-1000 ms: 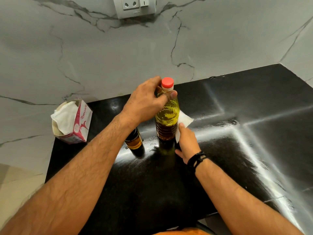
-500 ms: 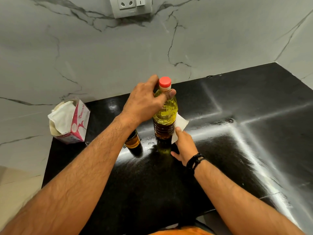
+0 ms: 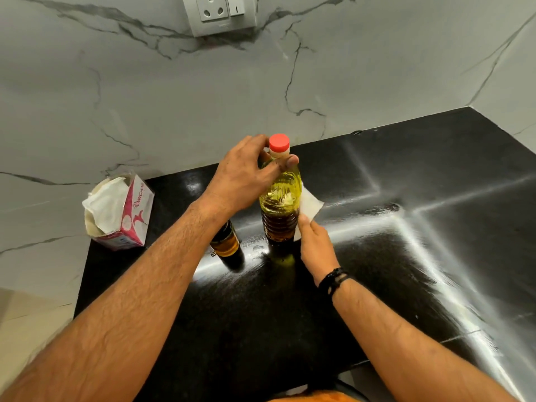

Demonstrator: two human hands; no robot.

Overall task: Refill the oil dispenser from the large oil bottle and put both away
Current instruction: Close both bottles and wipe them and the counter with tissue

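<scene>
Item one: the tall clear plastic oil bottle (image 3: 280,198) with a red screw cap (image 3: 279,142), standing upright near the middle of the glossy black stone counter (image 3: 406,256). It is filled with yellow oil almost to the shoulder, so it is judged heavy and bottom-weighted. The ribbed walls are thin plastic and are expected to flex if squeezed hard. An oily film is likely on the outside, so the surface is judged slippery.

Hold: the neck and shoulder are clasped by the left hand (image 3: 246,175), fingers closed around the bottle just under the cap. A folded white paper tissue (image 3: 310,206) is pressed against the bottle's lower right side by the right hand (image 3: 314,242) — fingers closed on the tissue, apparently wiping.

Recommended grip for carrying: the ribbed waist, where the ridges give purchase, with a second hand under the base. The cap alone is not to be trusted with the load.

Item two: the small dark glass oil dispenser (image 3: 226,245), partly hidden under the left forearm, standing just left of the big bottle — rigid, breakable, amber oil visible through the glass. It is best taken around the body.

Also present: a pink-and-white tissue carton (image 3: 127,219) at the counter's left edge, by the grey-veined marble wall (image 3: 145,111).
</scene>
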